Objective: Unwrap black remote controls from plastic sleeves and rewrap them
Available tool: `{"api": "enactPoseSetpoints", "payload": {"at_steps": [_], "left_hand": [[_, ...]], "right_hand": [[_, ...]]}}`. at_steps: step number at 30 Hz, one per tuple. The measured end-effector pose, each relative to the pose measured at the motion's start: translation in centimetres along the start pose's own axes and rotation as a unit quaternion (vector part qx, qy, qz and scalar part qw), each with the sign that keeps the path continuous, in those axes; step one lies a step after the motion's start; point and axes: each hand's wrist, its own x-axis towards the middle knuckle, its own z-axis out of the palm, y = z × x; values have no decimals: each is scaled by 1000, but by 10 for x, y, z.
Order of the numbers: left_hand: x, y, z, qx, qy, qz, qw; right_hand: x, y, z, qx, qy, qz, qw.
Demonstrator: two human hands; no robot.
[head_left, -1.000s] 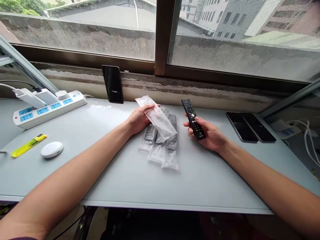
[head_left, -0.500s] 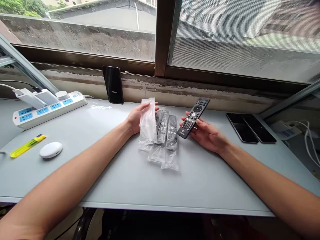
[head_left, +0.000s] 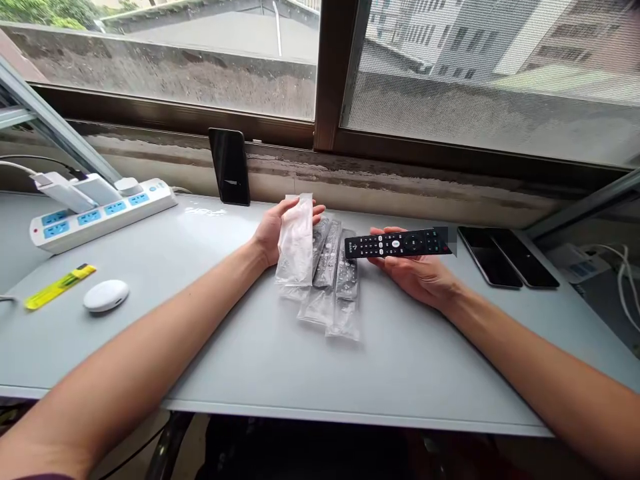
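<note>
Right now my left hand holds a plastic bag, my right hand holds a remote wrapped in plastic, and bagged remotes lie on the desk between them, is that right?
Not quite: the remote in your right hand is bare, not wrapped, as the head view shows. Your left hand does hold a plastic bag, and bagged remotes lie on the desk between your hands.
</note>
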Motion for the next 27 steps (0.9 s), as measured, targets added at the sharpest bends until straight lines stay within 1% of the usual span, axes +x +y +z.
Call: {"api": "enactPoseSetpoints", "payload": {"at_steps": [4,8,15,21,27], "left_hand": [[2,0,-3,1,-5,8,1000],[4,0,-4,6,-4,17,1000],[7,-1,-6,21,2,9,1000],[7,-1,-7,32,-8,14,999],[4,-1,-4,26,-3,10,1000]], "right_hand": [[0,-2,0,7,14,11,1000],[-2,-8,2,12,17,38,999],[-1,-12,-1,21,-10,65,998],[1,-13,2,38,50,87,994],[2,-14,2,33,41,76,996]]}}
